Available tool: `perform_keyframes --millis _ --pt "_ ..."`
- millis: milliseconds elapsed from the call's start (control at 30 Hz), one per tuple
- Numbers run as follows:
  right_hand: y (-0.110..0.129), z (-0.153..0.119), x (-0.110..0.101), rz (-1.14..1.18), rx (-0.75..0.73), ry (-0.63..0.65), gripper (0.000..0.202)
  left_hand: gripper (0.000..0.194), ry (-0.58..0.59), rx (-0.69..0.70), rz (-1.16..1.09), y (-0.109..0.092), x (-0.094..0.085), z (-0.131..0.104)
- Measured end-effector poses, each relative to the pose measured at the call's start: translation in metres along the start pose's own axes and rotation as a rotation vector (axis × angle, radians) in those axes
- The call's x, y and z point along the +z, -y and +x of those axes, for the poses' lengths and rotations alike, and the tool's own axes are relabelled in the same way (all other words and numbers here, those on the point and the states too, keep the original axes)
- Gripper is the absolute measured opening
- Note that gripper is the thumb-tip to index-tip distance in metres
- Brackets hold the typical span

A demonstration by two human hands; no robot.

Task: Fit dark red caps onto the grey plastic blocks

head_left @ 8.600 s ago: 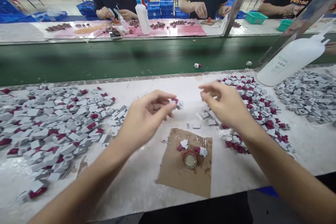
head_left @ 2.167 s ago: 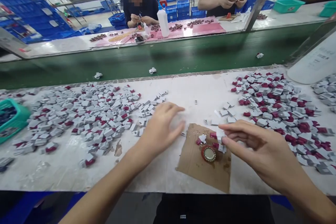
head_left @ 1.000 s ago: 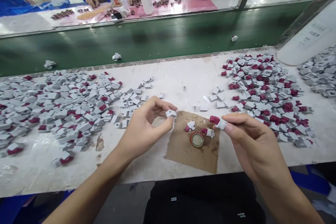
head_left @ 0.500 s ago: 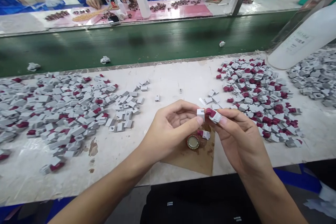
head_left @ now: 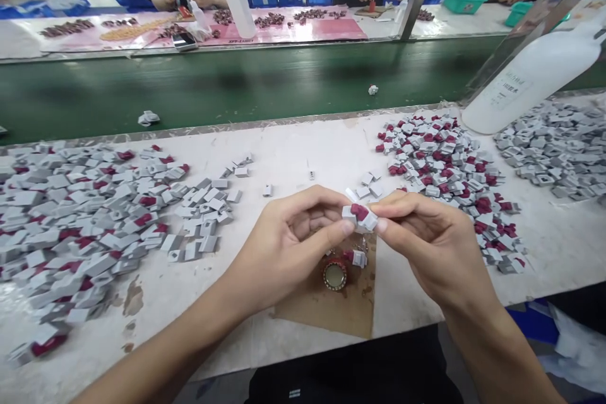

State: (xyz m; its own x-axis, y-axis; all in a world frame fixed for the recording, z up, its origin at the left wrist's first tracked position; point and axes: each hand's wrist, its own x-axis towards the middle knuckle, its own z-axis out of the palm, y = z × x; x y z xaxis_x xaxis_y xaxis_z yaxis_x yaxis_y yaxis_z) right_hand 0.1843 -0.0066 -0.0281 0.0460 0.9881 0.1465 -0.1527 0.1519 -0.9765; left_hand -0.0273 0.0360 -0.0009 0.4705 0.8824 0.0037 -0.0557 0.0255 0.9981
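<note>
My left hand (head_left: pixel 288 240) pinches a small light-grey plastic block (head_left: pixel 349 212) between thumb and fingertips. Between the thumb and forefinger of my right hand (head_left: pixel 426 240) is a grey-and-maroon plastic piece (head_left: pixel 365 217). The two parts touch, with the maroon end against the grey block; how deep it sits inside cannot be seen. Below them lies a brown board (head_left: pixel 326 315), bearing a bottle cap (head_left: pixel 335 275) and another grey-and-maroon piece (head_left: pixel 358 258). A few loose grey blocks (head_left: pixel 363 191) rest just beyond my fingers.
Heaps of grey and maroon pieces spread at left (head_left: pixel 95 221) and right (head_left: pixel 440 158), with a grey pile (head_left: pixel 558 145) farther right. A large white bottle (head_left: pixel 525 76) leans there. Beyond the green belt (head_left: pixel 260 88), other people work at a pink-covered table (head_left: pixel 326 29).
The grey block and the grey-and-maroon piece, apart before, have come together between my hands. The camera view has shifted, so the surroundings sit lower and farther left.
</note>
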Motion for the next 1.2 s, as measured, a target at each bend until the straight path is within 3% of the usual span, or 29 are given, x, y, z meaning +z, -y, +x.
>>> perform_keyframes --millis 167,400,533,700,1000,1100,1200 --pt "0.000 0.003 -0.001 0.010 0.016 0.036 0.017 0.007 -0.030 -0.012 0.018 -0.002 -0.003 0.001" --pt "0.001 0.001 -0.004 0.045 0.032 0.063 0.016 0.006 0.013 -0.016 0.035 -0.011 -0.003 -0.004" --pt "-0.002 0.002 -0.004 0.043 0.050 0.070 0.013 0.006 -0.015 0.070 0.211 -0.015 -0.004 -0.003" --pt "-0.006 0.000 -0.006 -0.002 -0.025 0.077 0.017 0.013 0.035 0.146 0.429 -0.014 -0.007 0.001" --pt "-0.010 -0.007 -0.003 0.044 0.013 0.070 0.011 0.010 0.013 0.153 0.371 -0.005 -0.002 -0.006" --pt "-0.006 0.005 0.000 -0.080 0.024 0.088 0.003 0.009 0.064 0.131 0.461 -0.006 -0.014 0.003" --pt "0.002 0.049 -0.001 -0.447 0.038 0.170 0.010 0.010 0.054 0.117 0.591 -0.005 -0.041 0.035"
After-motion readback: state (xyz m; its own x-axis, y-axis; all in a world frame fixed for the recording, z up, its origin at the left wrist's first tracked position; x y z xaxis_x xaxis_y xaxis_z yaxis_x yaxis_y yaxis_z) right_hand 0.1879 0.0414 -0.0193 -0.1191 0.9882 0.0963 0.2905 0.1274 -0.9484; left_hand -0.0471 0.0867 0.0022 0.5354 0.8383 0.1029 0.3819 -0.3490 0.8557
